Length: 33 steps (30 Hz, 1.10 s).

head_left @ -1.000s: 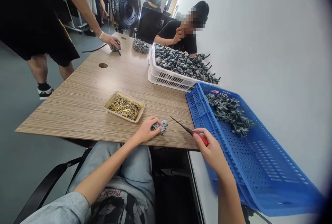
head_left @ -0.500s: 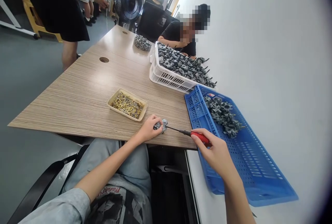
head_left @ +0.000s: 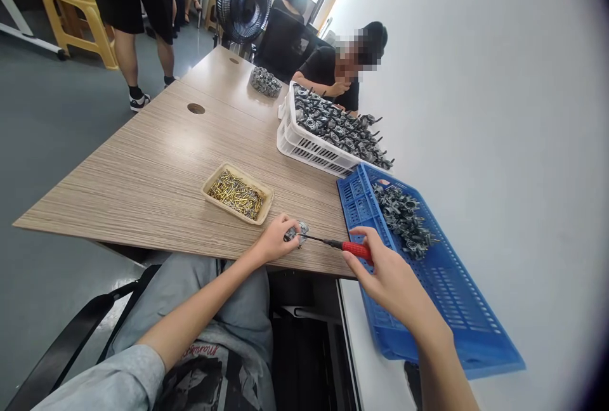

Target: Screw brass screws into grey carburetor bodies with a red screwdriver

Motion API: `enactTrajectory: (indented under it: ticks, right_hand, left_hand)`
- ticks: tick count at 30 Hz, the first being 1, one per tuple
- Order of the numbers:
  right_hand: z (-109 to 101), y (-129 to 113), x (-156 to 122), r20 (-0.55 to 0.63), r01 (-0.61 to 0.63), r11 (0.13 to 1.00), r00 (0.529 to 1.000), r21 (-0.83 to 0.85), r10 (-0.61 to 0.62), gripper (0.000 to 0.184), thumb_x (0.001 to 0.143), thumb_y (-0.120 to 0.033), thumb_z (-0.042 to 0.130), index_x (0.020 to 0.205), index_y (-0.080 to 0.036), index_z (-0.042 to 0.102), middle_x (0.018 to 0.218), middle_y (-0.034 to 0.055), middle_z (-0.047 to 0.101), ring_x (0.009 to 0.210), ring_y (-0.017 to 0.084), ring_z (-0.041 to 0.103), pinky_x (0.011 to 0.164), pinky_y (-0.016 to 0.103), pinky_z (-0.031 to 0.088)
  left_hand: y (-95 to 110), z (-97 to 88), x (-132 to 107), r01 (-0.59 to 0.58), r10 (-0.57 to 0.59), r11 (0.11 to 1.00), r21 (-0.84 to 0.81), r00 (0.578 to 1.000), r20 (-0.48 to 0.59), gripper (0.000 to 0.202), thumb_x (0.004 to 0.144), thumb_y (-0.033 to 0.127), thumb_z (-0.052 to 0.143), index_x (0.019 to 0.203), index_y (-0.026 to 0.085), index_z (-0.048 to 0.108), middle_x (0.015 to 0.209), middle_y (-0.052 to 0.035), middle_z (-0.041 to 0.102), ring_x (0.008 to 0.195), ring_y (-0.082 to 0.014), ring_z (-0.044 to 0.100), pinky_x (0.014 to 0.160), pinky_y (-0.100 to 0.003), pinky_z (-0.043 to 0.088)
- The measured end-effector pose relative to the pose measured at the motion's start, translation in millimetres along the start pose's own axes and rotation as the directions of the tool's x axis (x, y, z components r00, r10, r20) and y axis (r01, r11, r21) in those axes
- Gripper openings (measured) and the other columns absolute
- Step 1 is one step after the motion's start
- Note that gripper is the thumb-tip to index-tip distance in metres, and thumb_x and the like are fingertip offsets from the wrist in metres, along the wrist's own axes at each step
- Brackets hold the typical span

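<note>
Close to the table's near edge, my left hand [head_left: 278,238] is closed on a small grey metal part [head_left: 301,231] that looks like a carburetor piece; fingers hide much of it. A screwdriver [head_left: 356,250] with a red handle and thin dark shaft lies almost level, its tip against that part. My right hand [head_left: 387,271] is around the handle's end, thumb below and index finger above, in a loose hold. Just left of and beyond my left hand stands a beige tray [head_left: 205,184] filled with small brass-coloured and grey screws or pins.
On my right is a blue crate [head_left: 469,300] with carburetor-like parts [head_left: 404,214]. Behind it a white crate [head_left: 309,156] is piled with more. A tub of small metal parts [head_left: 265,82] stands farther back. One person [head_left: 328,68] sits beyond; another stands left.
My right hand and the screwdriver handle have shifted slightly left, and the fingers look more spread. My left hand keeps the metal part. The standing person at the left has moved.
</note>
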State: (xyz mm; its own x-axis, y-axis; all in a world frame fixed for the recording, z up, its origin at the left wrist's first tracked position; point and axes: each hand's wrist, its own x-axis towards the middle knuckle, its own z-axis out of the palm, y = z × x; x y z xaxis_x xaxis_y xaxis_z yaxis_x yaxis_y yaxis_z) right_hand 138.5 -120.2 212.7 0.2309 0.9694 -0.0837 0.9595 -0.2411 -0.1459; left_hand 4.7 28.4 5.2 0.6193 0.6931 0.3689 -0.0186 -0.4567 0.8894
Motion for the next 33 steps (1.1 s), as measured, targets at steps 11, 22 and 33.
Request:
enactTrajectory:
  ticks: [11,22,33]
  right_hand:
    - [3,-28,10,-0.083,0.023,0.955,0.995,-0.296,-0.050,0.027,0.105,-0.050,0.036,0.104,-0.024,0.045,0.069,-0.0006,0.064,0.059,0.023,0.066,0.049,0.028,0.035]
    - [2,-21,9,-0.079,0.004,0.957,0.997,-0.291,-0.029,0.029,0.105,-0.051,0.034,0.106,-0.024,0.046,0.071,0.0010,0.066,0.062,0.024,0.067,0.050,0.028,0.037]
    - [1,-24,8,-0.067,0.020,0.961,0.997,-0.277,-0.040,0.025,0.105,-0.045,0.034,0.107,-0.023,0.045,0.075,0.0028,0.068,0.065,0.024,0.069,0.051,0.027,0.037]
  left_hand:
    - [-5,2.9,-1,-0.009,0.009,1.000,0.018,1.000,-0.026,0.014,0.084,0.023,0.064,0.098,0.021,0.063,0.100,-0.0044,0.058,0.100,-0.0216,0.058,0.094,-0.035,0.046]
    - [-5,1.5,-2,0.001,0.000,1.000,0.016,0.999,-0.035,0.014,0.084,0.023,0.065,0.097,0.022,0.061,0.099,-0.0036,0.058,0.098,-0.0206,0.058,0.093,-0.034,0.046]
    - [-4,2.1,-1,0.007,-0.005,0.999,0.032,0.999,-0.036,0.014,0.083,0.024,0.064,0.096,0.022,0.061,0.099,-0.0038,0.059,0.098,-0.0210,0.058,0.093,-0.035,0.046]
